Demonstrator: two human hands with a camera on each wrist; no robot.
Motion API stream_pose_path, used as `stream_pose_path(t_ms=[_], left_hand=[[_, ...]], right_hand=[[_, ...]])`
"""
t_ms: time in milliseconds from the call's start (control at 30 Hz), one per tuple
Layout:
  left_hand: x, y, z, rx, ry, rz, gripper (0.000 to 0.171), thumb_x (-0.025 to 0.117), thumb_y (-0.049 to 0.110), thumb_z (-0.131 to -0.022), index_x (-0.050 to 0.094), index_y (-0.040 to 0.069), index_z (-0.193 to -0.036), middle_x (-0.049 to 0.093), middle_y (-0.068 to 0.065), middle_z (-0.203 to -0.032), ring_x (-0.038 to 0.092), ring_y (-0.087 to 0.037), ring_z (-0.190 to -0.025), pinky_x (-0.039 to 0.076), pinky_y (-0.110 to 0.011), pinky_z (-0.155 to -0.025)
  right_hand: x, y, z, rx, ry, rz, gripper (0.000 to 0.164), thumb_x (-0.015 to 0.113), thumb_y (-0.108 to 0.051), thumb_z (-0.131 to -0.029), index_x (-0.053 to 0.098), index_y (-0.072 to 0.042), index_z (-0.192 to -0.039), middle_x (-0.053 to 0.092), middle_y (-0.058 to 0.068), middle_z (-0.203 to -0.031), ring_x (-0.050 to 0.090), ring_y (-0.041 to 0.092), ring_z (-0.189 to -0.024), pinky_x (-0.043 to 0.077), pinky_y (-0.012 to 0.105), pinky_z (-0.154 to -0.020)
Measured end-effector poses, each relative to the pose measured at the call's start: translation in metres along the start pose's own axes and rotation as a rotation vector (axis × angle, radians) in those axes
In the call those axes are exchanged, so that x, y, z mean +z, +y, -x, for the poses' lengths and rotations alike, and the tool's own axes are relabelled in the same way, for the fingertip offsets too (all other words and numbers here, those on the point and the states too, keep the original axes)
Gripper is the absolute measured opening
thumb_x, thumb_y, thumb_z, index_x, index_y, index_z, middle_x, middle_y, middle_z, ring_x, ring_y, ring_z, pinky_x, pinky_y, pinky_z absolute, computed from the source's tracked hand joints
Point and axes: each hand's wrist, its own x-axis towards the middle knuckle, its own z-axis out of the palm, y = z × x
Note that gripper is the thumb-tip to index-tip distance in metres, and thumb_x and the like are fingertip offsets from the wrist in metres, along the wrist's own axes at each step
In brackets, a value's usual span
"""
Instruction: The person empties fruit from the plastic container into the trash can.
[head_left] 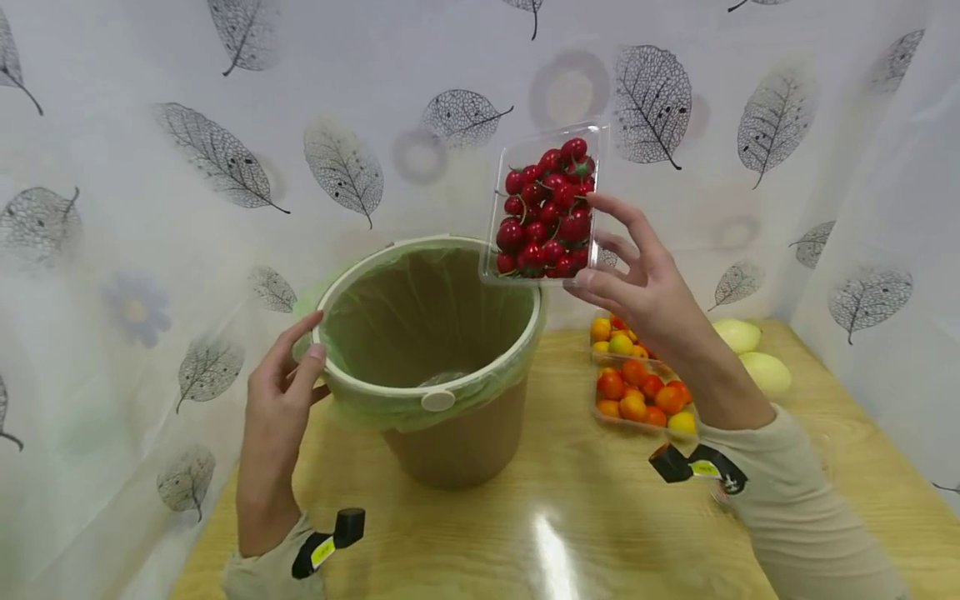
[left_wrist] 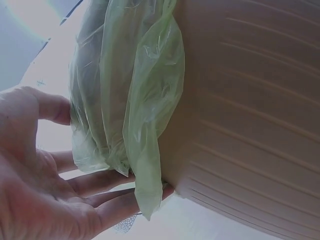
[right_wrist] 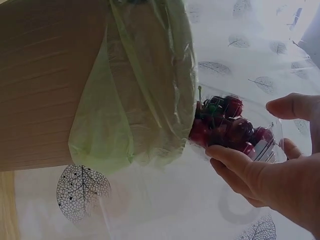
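A brown trash can (head_left: 461, 454) with a pale rim stands on the table, lined with a green bag (head_left: 408, 417). My left hand (head_left: 281, 387) holds its rim from the left side, thumb and index fingertip at the rim. In the left wrist view, the fingers reach round the bag's hanging folds. My right hand (head_left: 648, 283) grips a clear plastic box (head_left: 517, 282) of red cherries (head_left: 551, 212) by its right edge. The box is tilted up, overlapping the can's right rear rim in the head view. Cherries and stems also show in the right wrist view (right_wrist: 235, 125).
To the right on the wooden table (head_left: 577, 533) lies a clear tray of orange and red small tomatoes (head_left: 637, 396), with another tray (head_left: 618, 342) behind it. Two pale yellow melons (head_left: 765, 373) sit beyond my right forearm. A leaf-patterned curtain (head_left: 405, 67) surrounds the table.
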Motion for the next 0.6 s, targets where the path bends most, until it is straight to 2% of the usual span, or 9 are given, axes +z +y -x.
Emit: stream_pose_path(t_ms=[33, 100, 233, 400, 600], left_hand=[[0.0, 0.0, 0.001, -0.002, 0.001, -0.005, 0.043, 0.05, 0.027, -0.11, 0.053, 0.022, -0.152, 0.051, -0.01, -0.086, 0.061, -0.014, -0.084, 0.06, -0.021, -0.079], [-0.001, -0.001, 0.001, -0.005, 0.005, -0.013, 0.043, 0.049, 0.028, -0.11, 0.052, 0.023, -0.152, 0.051, -0.011, -0.089, 0.062, -0.015, -0.088, 0.06, -0.021, -0.08], [-0.002, -0.001, 0.002, -0.013, 0.011, -0.024, 0.042, 0.049, 0.03, -0.11, 0.052, 0.026, -0.152, 0.046, -0.017, -0.089, 0.062, -0.014, -0.088, 0.06, -0.021, -0.081], [-0.002, 0.0, 0.002, -0.021, 0.002, -0.021, 0.043, 0.048, 0.03, -0.11, 0.051, 0.026, -0.153, 0.056, -0.013, -0.109, 0.065, -0.012, -0.113, 0.059, -0.019, -0.082], [-0.001, 0.0, 0.0, -0.019, -0.008, -0.013, 0.043, 0.048, 0.029, -0.11, 0.051, 0.026, -0.153, 0.055, -0.014, -0.111, 0.065, -0.014, -0.113, 0.059, -0.02, -0.082]], right_hand=[[0.001, 0.002, -0.001, -0.007, 0.002, 0.022, 0.071, 0.061, 0.004, -0.098, 0.037, -0.028, -0.158, 0.032, 0.017, -0.155, 0.054, 0.038, -0.128, 0.056, 0.039, -0.098], [0.005, 0.005, -0.002, -0.022, 0.008, 0.063, 0.072, 0.064, 0.002, -0.098, 0.038, -0.029, -0.157, 0.034, 0.015, -0.155, 0.056, 0.037, -0.124, 0.057, 0.035, -0.097], [0.011, 0.01, -0.005, -0.051, 0.032, 0.112, 0.072, 0.067, 0.003, -0.096, 0.041, -0.028, -0.156, 0.035, 0.011, -0.155, 0.052, 0.037, -0.125, 0.057, 0.029, -0.096], [0.019, 0.015, -0.009, -0.095, 0.056, 0.166, 0.073, 0.066, 0.007, -0.094, 0.043, -0.026, -0.155, 0.032, 0.006, -0.156, 0.051, 0.037, -0.124, 0.057, 0.026, -0.093], [0.028, 0.021, -0.012, -0.172, 0.069, 0.199, 0.074, 0.066, 0.012, -0.092, 0.045, -0.021, -0.155, 0.033, 0.003, -0.157, 0.051, 0.037, -0.128, 0.058, 0.028, -0.092]])
